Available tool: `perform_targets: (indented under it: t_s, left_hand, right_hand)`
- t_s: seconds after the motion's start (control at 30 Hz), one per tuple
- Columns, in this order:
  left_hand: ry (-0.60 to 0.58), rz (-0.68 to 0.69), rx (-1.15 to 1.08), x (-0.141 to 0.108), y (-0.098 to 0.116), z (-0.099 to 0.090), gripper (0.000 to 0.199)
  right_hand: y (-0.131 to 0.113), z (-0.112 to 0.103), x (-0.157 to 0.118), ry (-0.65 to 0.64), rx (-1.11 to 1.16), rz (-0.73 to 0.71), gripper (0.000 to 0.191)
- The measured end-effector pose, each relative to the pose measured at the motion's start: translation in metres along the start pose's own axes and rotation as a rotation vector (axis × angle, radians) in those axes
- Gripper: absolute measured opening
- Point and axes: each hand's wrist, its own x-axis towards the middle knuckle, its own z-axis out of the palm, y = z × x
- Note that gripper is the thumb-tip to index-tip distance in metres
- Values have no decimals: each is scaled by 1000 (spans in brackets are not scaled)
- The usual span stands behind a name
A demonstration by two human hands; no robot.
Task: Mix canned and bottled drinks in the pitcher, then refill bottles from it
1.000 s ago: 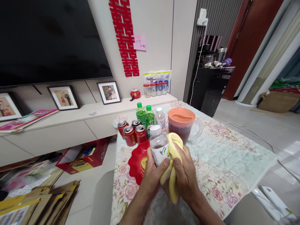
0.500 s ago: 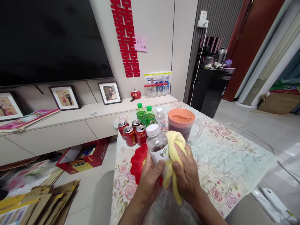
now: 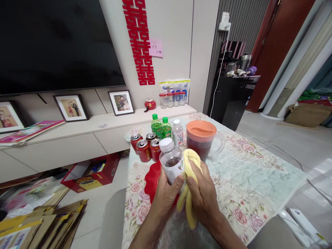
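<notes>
Since the earlier frames the cloth [image 3: 188, 193] is sliding down the bottle [image 3: 172, 159] and flattening, suggesting wiping strokes are continuing. The left hand [image 3: 166, 193] is gripping the bottle's lower body; the right hand [image 3: 203, 193] is clamping the cloth against its side. The bottle is being held above the red dish [image 3: 151, 180], long axis near upright, white cap pointing up and tipped slightly left.
</notes>
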Motion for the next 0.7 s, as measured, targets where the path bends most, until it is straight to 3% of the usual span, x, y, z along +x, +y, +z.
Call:
perform_targets:
  t_s: [0.2,0.43,0.57,0.7]
  left_hand:
    - [-168,-92,7,-8,1,-3,82]
    - [-133,-164,134,-13,4,3,87]
    - [-146,-63,240,-15,7,5,78]
    - [-32,137,521,-13,3,3,77]
  right_hand:
    - [3,-11,0,74,-70,-120,48]
    - [-12,-31,3,105,-132,-400,56]
    - [-19,-49,0,201,-111,-319,53]
    - [-25,-66,-2,233,-68,-253,50]
